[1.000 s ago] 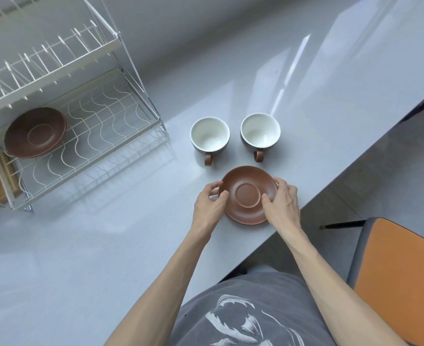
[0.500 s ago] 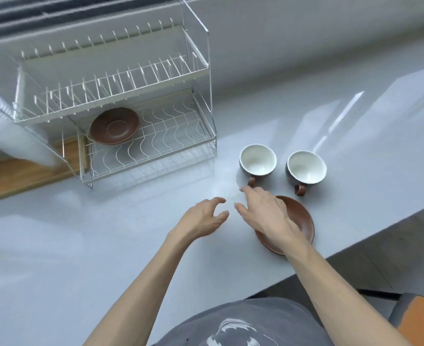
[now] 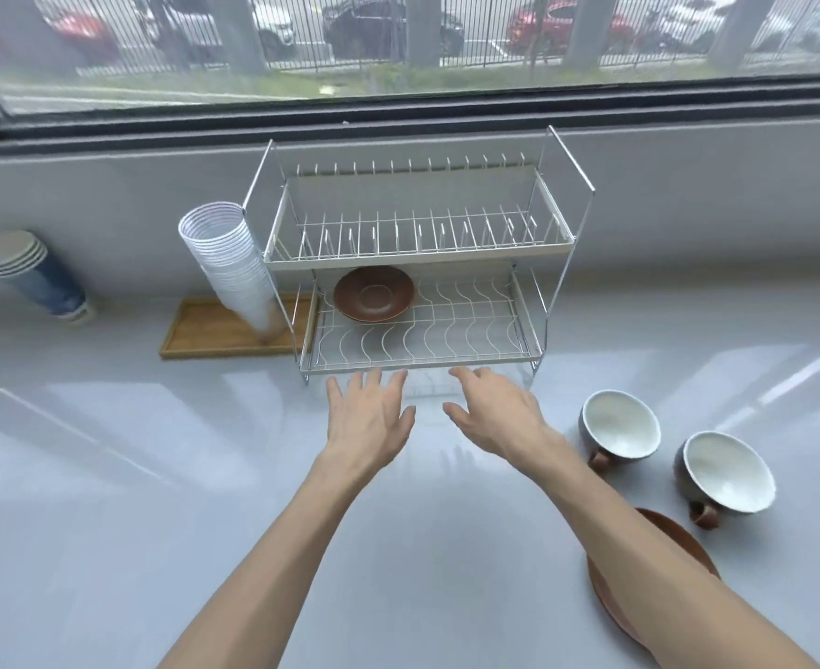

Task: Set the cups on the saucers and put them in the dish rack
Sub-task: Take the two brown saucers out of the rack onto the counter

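A two-tier wire dish rack (image 3: 417, 364) stands by the window wall. One brown saucer (image 3: 373, 296) lies on its lower tier at the left. Two cups, white inside with brown handles, sit on the counter at the right: one nearer the rack (image 3: 619, 427), one closer to me (image 3: 724, 473). A second brown saucer (image 3: 673, 543) lies at the counter's near right, partly under my right forearm. My left hand (image 3: 367, 417) and right hand (image 3: 499, 415) hover side by side just in front of the rack's lower tier, fingers spread, holding nothing.
A tall leaning stack of white disposable cups (image 3: 232, 268) rests on a wooden tray (image 3: 205, 338) left of the rack. A stack of blue paper cups (image 3: 32, 275) lies further left. The window sill and wall run behind the rack.
Both hands left the near saucer and moved forward to the front of the rack. The view swung up, so the rack now sits centre and the cups at right.
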Available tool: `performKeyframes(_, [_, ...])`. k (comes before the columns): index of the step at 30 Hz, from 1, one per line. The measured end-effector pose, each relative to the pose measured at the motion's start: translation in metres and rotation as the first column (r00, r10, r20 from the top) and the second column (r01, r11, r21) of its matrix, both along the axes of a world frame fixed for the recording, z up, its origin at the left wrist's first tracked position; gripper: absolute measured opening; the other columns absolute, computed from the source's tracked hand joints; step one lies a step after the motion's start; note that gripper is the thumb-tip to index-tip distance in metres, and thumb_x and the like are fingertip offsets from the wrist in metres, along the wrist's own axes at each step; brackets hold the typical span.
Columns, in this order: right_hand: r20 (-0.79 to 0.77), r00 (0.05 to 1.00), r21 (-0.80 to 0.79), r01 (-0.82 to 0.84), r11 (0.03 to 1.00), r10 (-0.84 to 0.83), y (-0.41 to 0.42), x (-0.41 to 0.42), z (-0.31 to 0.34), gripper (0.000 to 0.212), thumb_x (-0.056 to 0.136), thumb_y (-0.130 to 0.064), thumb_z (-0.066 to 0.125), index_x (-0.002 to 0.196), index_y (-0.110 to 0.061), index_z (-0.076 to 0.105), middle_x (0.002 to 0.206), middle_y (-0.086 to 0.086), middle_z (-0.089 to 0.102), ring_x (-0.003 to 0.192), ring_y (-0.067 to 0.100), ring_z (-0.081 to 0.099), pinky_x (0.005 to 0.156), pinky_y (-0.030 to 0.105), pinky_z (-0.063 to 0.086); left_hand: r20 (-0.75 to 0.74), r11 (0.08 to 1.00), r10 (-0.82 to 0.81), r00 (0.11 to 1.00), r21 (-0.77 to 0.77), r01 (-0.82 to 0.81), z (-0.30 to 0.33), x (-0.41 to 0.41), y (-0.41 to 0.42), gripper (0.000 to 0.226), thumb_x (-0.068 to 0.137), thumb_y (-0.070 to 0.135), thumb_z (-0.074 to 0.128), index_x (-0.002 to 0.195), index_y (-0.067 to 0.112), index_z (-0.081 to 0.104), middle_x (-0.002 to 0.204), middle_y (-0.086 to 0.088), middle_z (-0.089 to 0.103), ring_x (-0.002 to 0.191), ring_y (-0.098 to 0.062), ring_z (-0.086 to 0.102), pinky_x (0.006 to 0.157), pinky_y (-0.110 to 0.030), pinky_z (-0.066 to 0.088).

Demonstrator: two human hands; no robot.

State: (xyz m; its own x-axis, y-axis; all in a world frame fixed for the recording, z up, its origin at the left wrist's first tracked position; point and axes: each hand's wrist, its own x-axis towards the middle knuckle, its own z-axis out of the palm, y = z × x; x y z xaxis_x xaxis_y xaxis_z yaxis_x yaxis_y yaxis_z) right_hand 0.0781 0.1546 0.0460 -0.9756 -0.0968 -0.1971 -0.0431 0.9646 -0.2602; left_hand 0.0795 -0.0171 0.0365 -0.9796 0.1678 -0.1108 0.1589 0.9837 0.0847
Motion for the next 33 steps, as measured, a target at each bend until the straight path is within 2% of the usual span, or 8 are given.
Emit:
performKeyframes(5, [-0.110,0.994,-0.054,-0.028,0.998,0.022,-0.016,-0.033,0.001,0.054,0.099,-0.043,0.045,0.147,-0.023,0.032,0.145,0.006,0.044,0.130,0.029,0.045,0.096,0.045,0.043,-0.076,0.973,0.134,0.988,0.197,-0.117,-0.003,-0.020,-0.014,0.058,0.099,0.046,0.040,0.153,0.028,0.029,0.158,-0.005,0.035,0.147,-0.025,0.027,0.120,-0.054,0.016])
performKeyframes(8, [-0.184,0.983,-0.071,-0.032,0.997,0.018,-0.022,-0.053,-0.004,0.057,0.100,-0.044,0.043,0.150,-0.022,0.028,0.156,0.011,0.028,0.142,0.030,0.029,0.107,0.047,0.038,-0.093,0.940,0.202,0.975,0.297,-0.166,-0.009,-0.034,-0.017,0.058,0.100,0.046,0.041,0.154,0.029,0.028,0.160,-0.003,0.032,0.150,-0.025,0.023,0.122,-0.052,0.013])
performKeyframes(13, [-0.268,0.963,-0.131,-0.018,0.991,-0.018,-0.031,-0.083,-0.015,0.057,0.100,-0.041,0.046,0.150,-0.021,0.028,0.160,0.012,0.019,0.148,0.028,0.018,0.112,0.043,0.032,-0.132,0.917,0.257,0.957,0.345,-0.198,-0.020,-0.064,-0.024,0.057,0.098,0.042,0.045,0.152,0.026,0.035,0.157,-0.005,0.037,0.147,-0.027,0.028,0.119,-0.048,0.020])
performKeyframes(18, [-0.270,0.963,-0.162,-0.018,0.987,-0.027,-0.040,-0.121,-0.029,0.057,0.099,-0.040,0.048,0.149,-0.020,0.032,0.159,0.013,0.022,0.147,0.029,0.022,0.109,0.045,0.037,-0.127,0.893,0.305,0.944,0.383,-0.237,-0.029,-0.106,-0.031,0.055,0.099,0.040,0.047,0.149,0.020,0.041,0.153,-0.008,0.044,0.142,-0.026,0.038,0.117,-0.043,0.027])
performKeyframes(22, [-0.249,0.968,-0.133,-0.018,0.991,-0.015,-0.048,-0.151,-0.041,0.055,0.097,-0.041,0.050,0.145,-0.019,0.037,0.147,0.013,0.036,0.139,0.030,0.033,0.097,0.045,0.047,-0.065,0.856,0.347,0.936,0.430,-0.287,-0.037,-0.137,-0.038,0.053,0.098,0.035,0.050,0.147,0.017,0.043,0.151,-0.012,0.046,0.141,-0.029,0.039,0.116,-0.046,0.030])
performKeyframes(24, [-0.223,0.974,-0.121,-0.001,0.993,-0.026,-0.052,-0.166,-0.048,0.050,0.096,-0.042,0.050,0.139,-0.017,0.041,0.139,0.014,0.042,0.131,0.032,0.040,0.093,0.043,0.047,0.021,0.811,0.373,0.927,0.478,-0.337,-0.042,-0.151,-0.040,0.054,0.098,0.034,0.051,0.148,0.015,0.041,0.152,-0.013,0.044,0.141,-0.030,0.038,0.115,-0.047,0.031])
performKeyframes(29, [-0.093,0.988,-0.284,0.092,0.954,-0.123,-0.065,-0.200,-0.060,0.053,0.097,-0.040,0.050,0.140,-0.010,0.041,0.152,0.019,0.033,0.139,0.037,0.034,0.105,0.047,0.040,0.166,0.684,0.441,0.882,0.574,-0.451,-0.049,-0.183,-0.039,0.047,0.096,0.035,0.052,0.137,0.013,0.049,0.139,-0.013,0.053,0.128,-0.035,0.051,0.100,-0.039,0.039])
performKeyframes(33, [-0.029,0.989,-0.335,0.128,0.933,-0.146,-0.078,-0.228,-0.066,0.051,0.098,-0.036,0.048,0.138,-0.004,0.041,0.127,0.026,0.054,0.119,0.043,0.049,0.099,0.046,0.041,0.231,0.570,0.528,0.817,0.617,-0.543,-0.050,-0.209,-0.044,0.054,0.095,0.038,0.052,0.142,0.011,0.048,0.142,-0.016,0.054,0.130,-0.037,0.050,0.105,-0.040,0.040])
